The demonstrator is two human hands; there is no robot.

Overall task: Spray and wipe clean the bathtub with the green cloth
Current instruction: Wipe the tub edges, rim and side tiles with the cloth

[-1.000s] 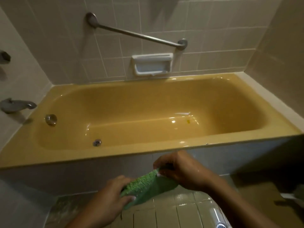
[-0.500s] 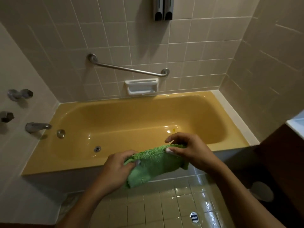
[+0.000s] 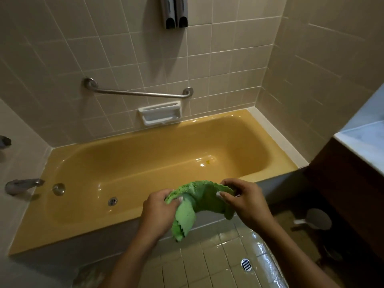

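1. The green cloth (image 3: 199,199) hangs in the air between both hands, in front of the near rim of the bathtub (image 3: 68,231), right of centre. It sags in the middle and one corner droops toward the floor tiles (image 3: 207,262).
2. It looks light, soft and limp, with a fluffy pile and a scalloped edge. It will likely fold or bunch easily and drape over curves. A wadded or folded pad in one palm would probably press better than a pinched edge.
3. The left hand (image 3: 160,210) pinches the cloth's left end. The right hand (image 3: 247,202) pinches the top edge at the right, fingers curled round it.
4. The tub's glossy basin looks slippery. A small yellow speck (image 3: 207,162) sits on its floor toward the right, and the drain (image 3: 112,201) lies at the left, near the faucet (image 3: 22,185).
5. No spray bottle is in view.
6. The floor tiles shine as if wet around the floor drain (image 3: 246,264), so footing may be slick.
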